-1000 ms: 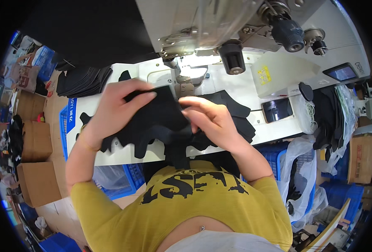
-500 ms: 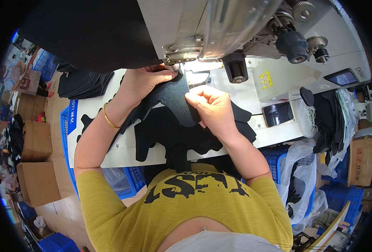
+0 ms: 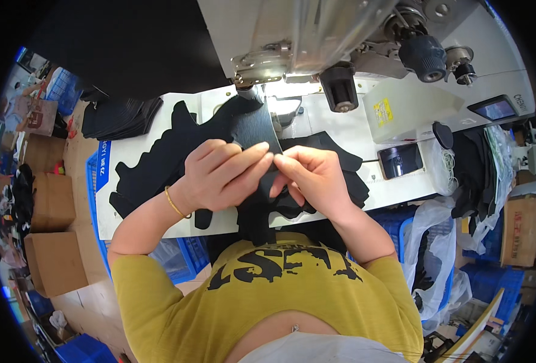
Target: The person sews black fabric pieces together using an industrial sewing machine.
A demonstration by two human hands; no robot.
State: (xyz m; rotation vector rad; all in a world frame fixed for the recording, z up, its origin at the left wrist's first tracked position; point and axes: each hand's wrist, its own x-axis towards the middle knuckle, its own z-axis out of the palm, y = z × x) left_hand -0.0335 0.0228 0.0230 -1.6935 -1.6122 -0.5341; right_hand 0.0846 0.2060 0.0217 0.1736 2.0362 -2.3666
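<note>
A dark, ribbed fabric piece (image 3: 254,128) runs from under the presser foot of the sewing machine (image 3: 253,72) toward me. My left hand (image 3: 228,172), a gold bangle at its wrist, is closed with its fingertips pinched on the near edge of that piece. Against it, almost touching, my right hand (image 3: 313,178) pinches the same edge between thumb and forefinger. Its other fingers curl loosely. Beneath both hands lie black cut fabric pieces (image 3: 153,160) with wavy outlines, some hanging over the table's front edge.
A stack of black pieces (image 3: 123,118) lies at the table's left end. To the right are a dark phone-like device (image 3: 400,161) and the machine's small screen (image 3: 499,109). Blue crates (image 3: 395,233) and cardboard boxes (image 3: 53,263) stand around the white table (image 3: 356,202).
My left hand has left the presser foot and come toward me and right, meeting my right hand at the fabric's near edge. My right hand has lowered slightly.
</note>
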